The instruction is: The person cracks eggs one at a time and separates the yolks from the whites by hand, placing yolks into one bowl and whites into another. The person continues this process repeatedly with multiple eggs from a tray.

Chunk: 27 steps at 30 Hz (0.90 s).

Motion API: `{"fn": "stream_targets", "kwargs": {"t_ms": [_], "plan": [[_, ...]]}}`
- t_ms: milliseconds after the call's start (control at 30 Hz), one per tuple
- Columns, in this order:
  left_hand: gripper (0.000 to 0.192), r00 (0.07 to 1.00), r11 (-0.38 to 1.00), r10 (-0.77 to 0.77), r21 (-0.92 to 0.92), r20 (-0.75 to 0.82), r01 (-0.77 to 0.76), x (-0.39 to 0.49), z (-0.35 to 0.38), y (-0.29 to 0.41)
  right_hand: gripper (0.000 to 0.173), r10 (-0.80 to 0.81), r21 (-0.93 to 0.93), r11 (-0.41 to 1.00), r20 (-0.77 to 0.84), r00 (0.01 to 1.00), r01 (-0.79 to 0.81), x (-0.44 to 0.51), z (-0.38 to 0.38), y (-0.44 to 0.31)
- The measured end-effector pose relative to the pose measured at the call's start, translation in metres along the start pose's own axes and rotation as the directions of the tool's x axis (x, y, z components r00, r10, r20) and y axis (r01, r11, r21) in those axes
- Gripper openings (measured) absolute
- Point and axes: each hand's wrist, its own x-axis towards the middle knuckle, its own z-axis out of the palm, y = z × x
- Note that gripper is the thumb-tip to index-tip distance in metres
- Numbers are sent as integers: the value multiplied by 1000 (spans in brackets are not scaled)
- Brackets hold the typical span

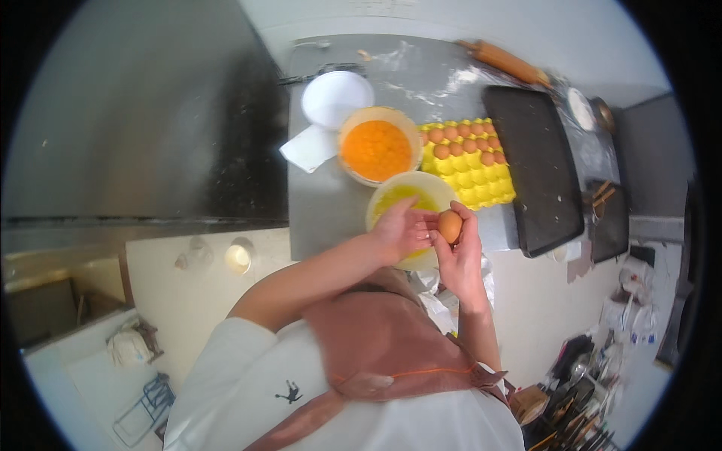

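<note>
A brown egg [450,226] is held in the fingers of my right hand [463,253], at the right rim of a pale bowl. My left hand [401,230] is over that bowl [377,194], palm turned up and fingers reaching toward the egg; it looks wet and holds nothing that I can make out. Clear yellowish egg white [395,195] lies in the bowl. Just beyond, a second pale tub [416,127] holds many orange yolks [377,151]. To the right of the tubs, a yellow egg tray [474,180] carries several brown eggs [456,149] in its far rows.
A black baking tray [536,169] lies right of the egg tray, with a wooden rolling pin [510,63] beyond it. A white round lid [337,98] and a white square piece [310,149] lie left of the yolk tub. Flour-like smears mark the steel table [327,206].
</note>
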Motion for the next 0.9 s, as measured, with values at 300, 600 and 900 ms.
{"fn": "stream_targets", "kwargs": {"t_ms": [300,600,900], "plan": [[59,998,999,25,-35,61,-23,0,-3,-6,45,-60,-484,875,-82,995,13,5,30,-5],[51,988,999,49,28,-146,-46,0,2,-6,45,-199,-636,766,-92,976,96,16,5,-46],[49,1000,1000,24,-8,-7,-25,3,-9,7,39,-245,-246,950,-204,948,192,19,-28,-94]]}}
